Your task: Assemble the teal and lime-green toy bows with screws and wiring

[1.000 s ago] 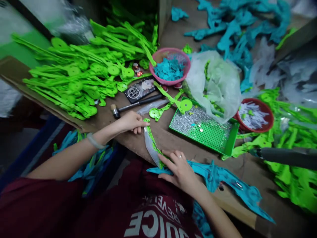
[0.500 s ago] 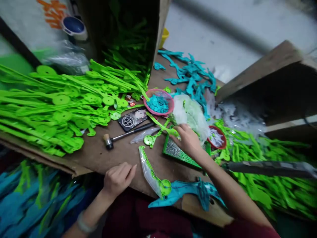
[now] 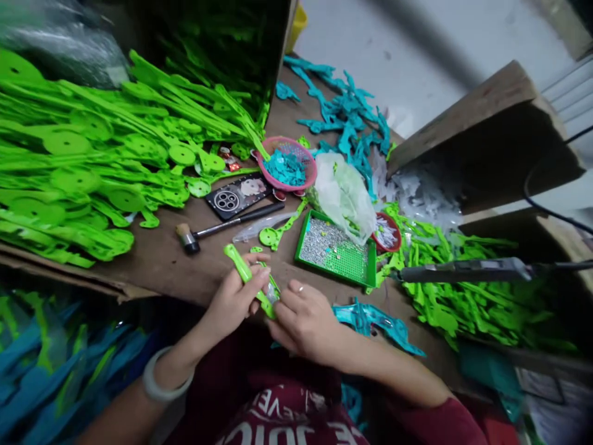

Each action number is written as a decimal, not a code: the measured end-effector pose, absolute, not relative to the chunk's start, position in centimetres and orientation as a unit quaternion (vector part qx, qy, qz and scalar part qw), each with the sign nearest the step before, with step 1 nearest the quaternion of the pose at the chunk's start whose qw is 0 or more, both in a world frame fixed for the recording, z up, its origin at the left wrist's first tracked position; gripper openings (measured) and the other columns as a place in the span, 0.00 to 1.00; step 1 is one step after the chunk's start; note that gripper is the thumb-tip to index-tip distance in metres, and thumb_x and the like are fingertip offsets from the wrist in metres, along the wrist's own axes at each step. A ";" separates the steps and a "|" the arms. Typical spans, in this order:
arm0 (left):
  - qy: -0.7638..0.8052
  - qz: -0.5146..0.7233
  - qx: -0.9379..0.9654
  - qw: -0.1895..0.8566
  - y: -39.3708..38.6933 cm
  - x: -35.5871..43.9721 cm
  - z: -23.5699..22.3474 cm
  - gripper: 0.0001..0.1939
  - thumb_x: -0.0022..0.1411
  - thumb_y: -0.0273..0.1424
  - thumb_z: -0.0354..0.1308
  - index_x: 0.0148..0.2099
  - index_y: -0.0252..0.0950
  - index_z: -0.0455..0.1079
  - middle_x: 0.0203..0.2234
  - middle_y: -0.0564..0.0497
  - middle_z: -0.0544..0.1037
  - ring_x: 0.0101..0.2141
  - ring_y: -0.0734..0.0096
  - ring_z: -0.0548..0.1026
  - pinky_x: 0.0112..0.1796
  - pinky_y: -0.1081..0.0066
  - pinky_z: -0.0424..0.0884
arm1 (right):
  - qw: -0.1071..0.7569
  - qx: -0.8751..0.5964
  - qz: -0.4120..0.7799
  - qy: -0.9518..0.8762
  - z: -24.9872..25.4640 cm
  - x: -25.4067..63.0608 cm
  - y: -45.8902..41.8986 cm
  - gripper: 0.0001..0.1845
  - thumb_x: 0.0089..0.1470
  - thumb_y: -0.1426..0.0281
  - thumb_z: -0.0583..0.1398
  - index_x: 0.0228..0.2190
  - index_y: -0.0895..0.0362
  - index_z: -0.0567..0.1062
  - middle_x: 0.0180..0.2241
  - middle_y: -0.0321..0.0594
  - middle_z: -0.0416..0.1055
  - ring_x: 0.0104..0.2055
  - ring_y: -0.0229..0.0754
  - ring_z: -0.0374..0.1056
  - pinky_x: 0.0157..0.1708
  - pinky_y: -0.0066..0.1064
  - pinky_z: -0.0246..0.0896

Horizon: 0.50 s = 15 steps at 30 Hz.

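Note:
My left hand (image 3: 238, 296) is closed around a long bright-green plastic part (image 3: 241, 266), its thumb pressed along it. Another green piece with clear plastic (image 3: 272, 289) shows just behind, between my two hands. My right hand (image 3: 303, 315) has its fingers curled at the lower end of the green part; its fingertips are partly hidden. Beneath and beyond the right hand lies a blue plastic part (image 3: 375, 321), partly covered by the hand and forearm. Whether it joins the green pieces I cannot tell.
Beyond my hands stand a green tray (image 3: 340, 281) of small metal bits, a pink basket (image 3: 278, 183) of blue pieces and a red bowl (image 3: 395, 245). A hammer (image 3: 241, 217) and phone (image 3: 231, 199) lie left. Green parts (image 3: 69, 142) pile up; a powered screwdriver (image 3: 463, 270) hangs right.
My right hand has come back from the tray with a green part, and my left hand has risen to meet it. Both hands now hold it above the table edge, with the green-and-clear piece lifted.

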State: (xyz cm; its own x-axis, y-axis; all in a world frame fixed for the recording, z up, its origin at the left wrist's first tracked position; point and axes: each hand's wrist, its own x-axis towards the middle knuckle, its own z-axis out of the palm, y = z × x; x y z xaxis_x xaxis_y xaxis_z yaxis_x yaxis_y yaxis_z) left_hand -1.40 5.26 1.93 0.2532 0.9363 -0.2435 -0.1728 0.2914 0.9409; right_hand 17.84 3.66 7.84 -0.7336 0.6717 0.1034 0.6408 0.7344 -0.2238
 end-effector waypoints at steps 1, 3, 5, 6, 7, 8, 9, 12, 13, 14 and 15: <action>0.454 0.416 0.413 0.671 5.5 -0.9 2.5 0.15 0.69 0.46 0.54 0.48 0.40 0.63 0.25 0.60 0.68 0.14 0.83 0.61 0.13 0.80 0.56 | 0.086 -0.370 0.094 -0.920 7.6 17.7 2.3 0.15 0.62 0.58 0.59 0.32 0.57 0.75 0.30 0.42 0.68 0.35 0.47 0.65 0.33 0.39 0.66; 0.470 0.447 0.407 0.643 5.8 0.1 3.2 0.13 0.69 0.43 0.54 0.44 0.40 0.62 0.23 0.61 0.68 0.13 0.84 0.60 0.12 0.81 0.54 | 0.082 -0.427 0.141 -0.890 7.3 18.2 0.5 0.26 0.60 0.50 0.60 0.46 0.59 0.75 0.37 0.46 0.70 0.40 0.49 0.67 0.35 0.40 0.69; 0.470 0.478 0.424 0.609 6.1 1.2 3.7 0.10 0.70 0.41 0.54 0.42 0.40 0.62 0.23 0.61 0.68 0.13 0.84 0.61 0.13 0.82 0.56 | 0.096 -0.469 0.188 -0.858 6.9 19.6 -0.7 0.33 0.60 0.51 0.60 0.58 0.60 0.67 0.45 0.50 0.69 0.45 0.50 0.68 0.41 0.40 0.72; 0.463 0.486 0.439 0.598 6.2 1.9 3.8 0.09 0.70 0.39 0.54 0.42 0.40 0.62 0.23 0.61 0.68 0.13 0.85 0.61 0.13 0.82 0.57 | 0.107 -0.483 0.195 -0.847 6.7 20.5 -1.1 0.33 0.62 0.54 0.59 0.61 0.60 0.63 0.48 0.52 0.68 0.49 0.50 0.68 0.45 0.41 0.72; 0.455 0.487 0.455 0.591 6.4 2.6 3.9 0.08 0.70 0.38 0.53 0.42 0.39 0.62 0.23 0.61 0.68 0.14 0.85 0.61 0.14 0.82 0.59 | 0.118 -0.493 0.190 -0.841 6.4 21.3 -1.5 0.32 0.63 0.57 0.59 0.63 0.59 0.61 0.51 0.53 0.68 0.51 0.50 0.68 0.48 0.41 0.72; 0.451 0.479 0.469 0.590 6.6 3.2 3.8 0.08 0.70 0.38 0.53 0.44 0.39 0.62 0.24 0.60 0.68 0.14 0.84 0.62 0.15 0.82 0.61 | 0.131 -0.505 0.173 -0.836 6.1 22.0 -1.9 0.31 0.64 0.60 0.59 0.63 0.59 0.61 0.52 0.54 0.68 0.53 0.51 0.67 0.49 0.43 0.71; 0.452 0.468 0.480 0.589 6.7 3.7 3.6 0.09 0.70 0.39 0.53 0.46 0.39 0.62 0.25 0.59 0.69 0.14 0.84 0.63 0.15 0.81 0.62 | 0.148 -0.515 0.149 -0.831 5.8 22.7 -2.2 0.30 0.63 0.61 0.60 0.62 0.59 0.62 0.51 0.53 0.70 0.53 0.52 0.68 0.50 0.44 0.71; 0.471 0.467 0.503 0.554 6.4 4.3 2.7 0.18 0.70 0.42 0.54 0.57 0.40 0.59 0.37 0.52 0.73 0.20 0.82 0.69 0.19 0.80 0.68 | 0.207 -0.540 0.113 -0.808 4.5 23.7 -3.0 0.22 0.61 0.63 0.63 0.54 0.57 0.70 0.43 0.48 0.76 0.45 0.49 0.71 0.45 0.44 0.72; 0.478 0.492 0.505 0.524 6.1 4.2 2.3 0.20 0.70 0.42 0.54 0.59 0.42 0.58 0.42 0.50 0.72 0.23 0.82 0.71 0.21 0.80 0.70 | 0.226 -0.546 0.127 -0.796 4.1 23.7 -3.1 0.19 0.60 0.64 0.63 0.51 0.56 0.72 0.41 0.47 0.76 0.43 0.48 0.72 0.43 0.42 0.72; 0.485 0.523 0.504 0.488 5.5 4.0 1.9 0.21 0.69 0.42 0.55 0.60 0.43 0.57 0.45 0.48 0.71 0.25 0.82 0.72 0.24 0.80 0.72 | 0.243 -0.551 0.150 -0.785 3.8 23.5 -3.2 0.16 0.60 0.65 0.63 0.49 0.56 0.73 0.41 0.46 0.76 0.43 0.47 0.73 0.43 0.41 0.72; 0.490 0.550 0.497 0.458 4.9 3.8 1.6 0.22 0.69 0.41 0.56 0.60 0.44 0.56 0.48 0.47 0.70 0.27 0.81 0.72 0.26 0.80 0.73 | 0.255 -0.553 0.177 -0.773 3.5 23.2 -3.2 0.14 0.61 0.66 0.63 0.47 0.56 0.74 0.42 0.46 0.76 0.43 0.46 0.73 0.43 0.39 0.72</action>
State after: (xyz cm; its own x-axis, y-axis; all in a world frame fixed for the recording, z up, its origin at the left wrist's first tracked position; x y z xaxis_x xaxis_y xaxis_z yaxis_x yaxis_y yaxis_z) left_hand 3.77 4.91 1.61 -0.0863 0.9914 0.0989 -0.0160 -0.1006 0.9948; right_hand 23.21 -3.17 3.55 -0.2580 0.9455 0.1986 0.7644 0.3255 -0.5565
